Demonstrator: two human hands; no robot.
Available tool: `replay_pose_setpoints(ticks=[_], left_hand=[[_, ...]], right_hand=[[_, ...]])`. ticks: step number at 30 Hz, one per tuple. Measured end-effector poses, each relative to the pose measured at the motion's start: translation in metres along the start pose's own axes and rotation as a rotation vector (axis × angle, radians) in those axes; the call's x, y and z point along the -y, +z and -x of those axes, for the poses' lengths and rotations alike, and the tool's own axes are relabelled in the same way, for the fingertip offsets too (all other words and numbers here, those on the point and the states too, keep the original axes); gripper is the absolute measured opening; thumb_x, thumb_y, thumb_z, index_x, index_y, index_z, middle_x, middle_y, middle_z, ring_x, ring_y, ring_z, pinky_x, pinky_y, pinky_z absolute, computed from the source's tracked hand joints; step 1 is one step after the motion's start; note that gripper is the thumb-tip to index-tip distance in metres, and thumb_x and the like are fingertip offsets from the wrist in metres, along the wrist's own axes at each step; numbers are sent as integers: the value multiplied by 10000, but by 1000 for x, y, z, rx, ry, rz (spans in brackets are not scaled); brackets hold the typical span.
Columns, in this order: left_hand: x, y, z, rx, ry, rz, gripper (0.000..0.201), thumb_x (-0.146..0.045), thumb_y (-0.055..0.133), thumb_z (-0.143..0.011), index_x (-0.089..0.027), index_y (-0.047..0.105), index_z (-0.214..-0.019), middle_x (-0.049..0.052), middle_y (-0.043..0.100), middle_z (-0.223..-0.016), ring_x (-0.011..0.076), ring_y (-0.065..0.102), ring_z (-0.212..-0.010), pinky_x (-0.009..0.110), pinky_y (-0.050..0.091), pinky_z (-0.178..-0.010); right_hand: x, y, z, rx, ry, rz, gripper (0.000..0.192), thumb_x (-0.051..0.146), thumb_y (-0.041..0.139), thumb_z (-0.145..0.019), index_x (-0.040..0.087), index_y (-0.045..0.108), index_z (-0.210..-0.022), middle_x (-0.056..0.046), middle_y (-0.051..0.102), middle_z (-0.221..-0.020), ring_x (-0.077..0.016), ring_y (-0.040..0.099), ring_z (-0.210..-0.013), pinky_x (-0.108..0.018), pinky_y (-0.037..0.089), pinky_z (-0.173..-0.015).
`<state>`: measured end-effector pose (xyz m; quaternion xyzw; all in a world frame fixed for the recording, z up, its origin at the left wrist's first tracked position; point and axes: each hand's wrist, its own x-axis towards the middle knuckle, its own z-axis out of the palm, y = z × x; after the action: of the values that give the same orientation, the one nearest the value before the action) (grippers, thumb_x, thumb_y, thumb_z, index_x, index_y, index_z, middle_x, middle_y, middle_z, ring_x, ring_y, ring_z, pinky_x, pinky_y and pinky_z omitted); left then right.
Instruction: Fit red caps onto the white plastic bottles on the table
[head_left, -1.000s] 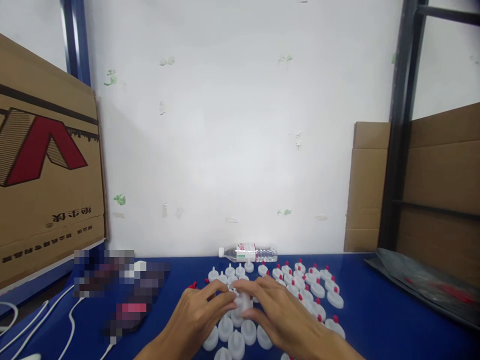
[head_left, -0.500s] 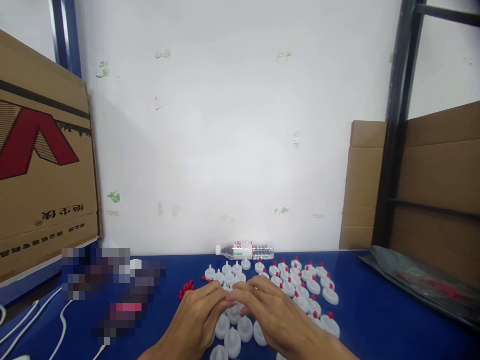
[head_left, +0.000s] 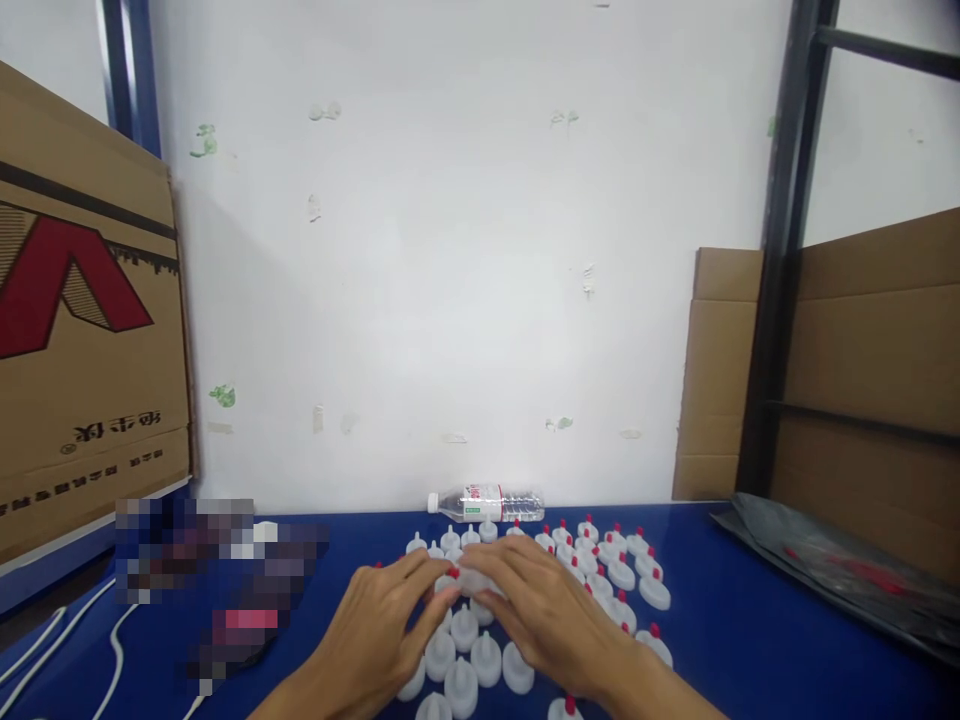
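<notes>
My left hand [head_left: 386, 625] is closed in a pinch, with a small red tip cap [head_left: 453, 573] at its thumb and forefinger. Facing it, my right hand [head_left: 551, 610] has its fingers curled round a white nozzle cap [head_left: 474, 580], partly hidden behind the fingers. The red tip meets the nozzle cap between both hands; whether it is seated on the spout cannot be made out. Uncapped white nozzle caps [head_left: 461, 685] stand below and behind my hands. Several white caps with red tips [head_left: 621, 570] stand to the right of my right hand.
A clear plastic bottle [head_left: 487, 503] lies against the wall. Blurred dark items [head_left: 259, 590] and white cables [head_left: 116, 650] are on the left of the blue table [head_left: 750, 640]. A dark plastic bag [head_left: 840, 560] lies at right, and a printed carton [head_left: 90, 300] stands at left.
My hands have drawn slightly apart, and a red tip and a white nozzle cap now show between the fingers. The view has shifted slightly.
</notes>
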<state>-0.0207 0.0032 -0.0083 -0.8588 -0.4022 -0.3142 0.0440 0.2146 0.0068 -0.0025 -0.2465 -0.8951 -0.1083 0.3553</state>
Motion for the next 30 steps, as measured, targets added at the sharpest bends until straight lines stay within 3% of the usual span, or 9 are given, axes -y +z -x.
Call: replay_pose_setpoints(ticks=[3,8,12,16,19,22,26,30], left_hand=[[9,-8,-3,25,-51,-130,286,-356,387,-1056,-257,635,-1159,12,729,-870,196,692,-733,298,400,-669],[23,-18,-12,178,-159,-394,339,-260,332,-1034,-219,643,-904,53,725,-796,256,699,-732,328,371,-632],[33,-30,-15,298,-238,-531,350,-275,353,-1016,-209,627,-809,100,728,-799,320,700,-792,365,384,-672],[37,-50,-13,444,-301,-317,234,-363,573,-911,-230,623,-725,36,720,-764,262,674,-747,315,359,-627],[36,-59,-10,551,-367,-105,112,-285,748,-726,-263,695,-822,-26,714,-734,226,673,-778,267,355,-604],[37,-55,-6,544,-362,-73,255,-152,723,-679,-281,734,-899,-35,718,-747,226,681,-848,252,377,-644],[42,-42,-2,539,-360,-66,154,-120,670,-714,-259,726,-753,-12,734,-779,223,684,-814,259,376,-646],[38,-36,0,500,-314,-106,165,-128,606,-775,-251,715,-770,13,746,-823,240,686,-838,279,387,-672]], right_hand=[[-19,-4,1,-50,153,54,359,152,507,-1011,223,542,-1361,-108,657,-1281,-260,615,-1185,-437,524,-1010],[-51,-7,13,-94,313,74,176,165,549,-987,247,642,-1112,-54,714,-1102,-244,680,-1021,-411,549,-898],[-59,-7,15,-89,341,97,95,198,601,-977,244,659,-1037,-68,698,-1143,-263,660,-1063,-426,520,-920],[-55,-7,10,-56,355,123,74,255,615,-990,232,683,-1009,-59,694,-964,-253,659,-908,-423,503,-846],[-51,-3,7,-12,357,133,82,240,617,-991,224,693,-1019,-22,703,-821,-230,661,-798,-426,481,-852],[-51,2,6,37,360,148,99,182,615,-975,218,706,-990,-15,732,-813,-224,677,-797,-413,469,-869],[-54,6,6,96,374,176,140,149,612,-964,216,734,-947,-21,759,-842,-236,699,-856,-404,461,-899],[-55,7,4,153,373,196,176,143,598,-975,218,754,-941,-23,773,-856,-236,697,-863,-412,445,-931]])
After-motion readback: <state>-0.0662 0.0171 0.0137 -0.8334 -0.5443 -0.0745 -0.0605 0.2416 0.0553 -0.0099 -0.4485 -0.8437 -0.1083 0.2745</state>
